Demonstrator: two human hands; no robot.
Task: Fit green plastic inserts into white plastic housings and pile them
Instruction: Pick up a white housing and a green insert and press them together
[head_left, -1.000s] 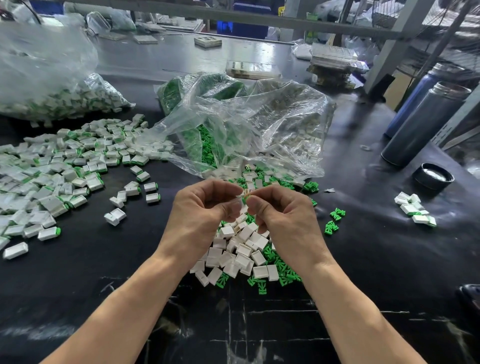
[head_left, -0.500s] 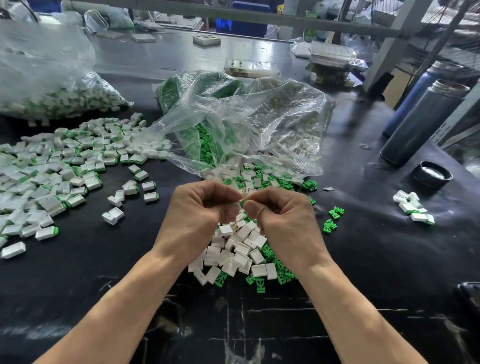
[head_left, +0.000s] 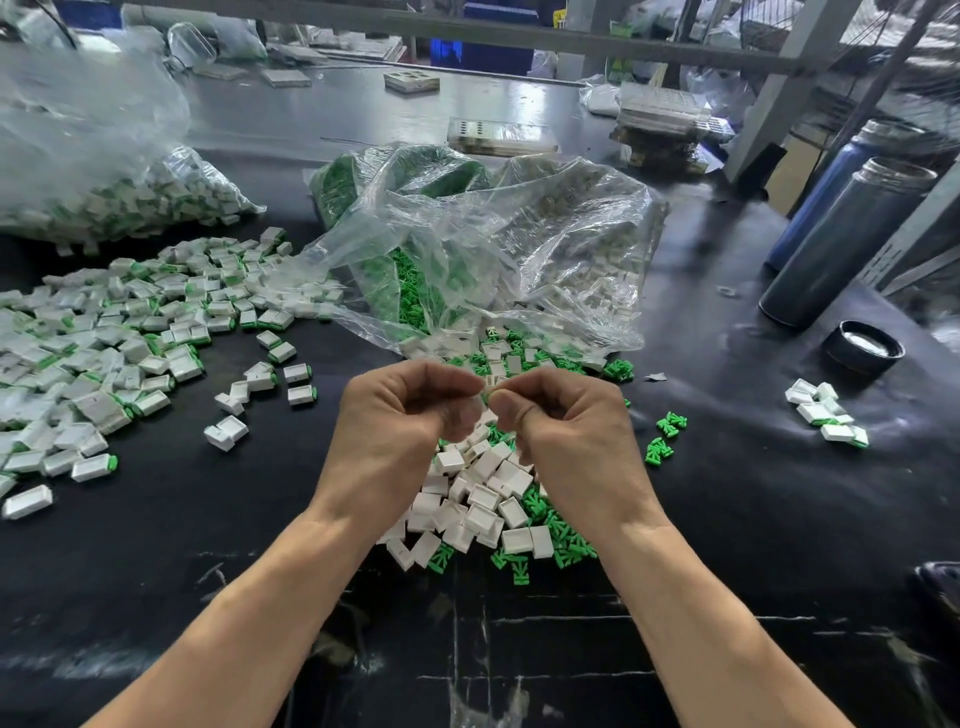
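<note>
My left hand (head_left: 397, 415) and my right hand (head_left: 563, 421) meet fingertip to fingertip above the table, both with curled fingers pinching one small white housing (head_left: 491, 383). Most of the piece is hidden by the fingers, and I cannot see a green insert in it. Below the hands lies a heap of empty white housings (head_left: 478, 499) mixed with loose green inserts (head_left: 566, 551). A wide spread of fitted white-and-green pieces (head_left: 104, 343) covers the table on the left.
An open clear bag (head_left: 498, 260) with green inserts and white housings lies behind the hands. A second bag of fitted pieces (head_left: 119, 202) sits far left. Two metal flasks (head_left: 852, 228), a black lid (head_left: 865, 348) and a small cluster of pieces (head_left: 826, 415) are on the right.
Both hands stay together over the heap, with the fingertips shifting only slightly on the small piece. The camera view has drifted a little.
</note>
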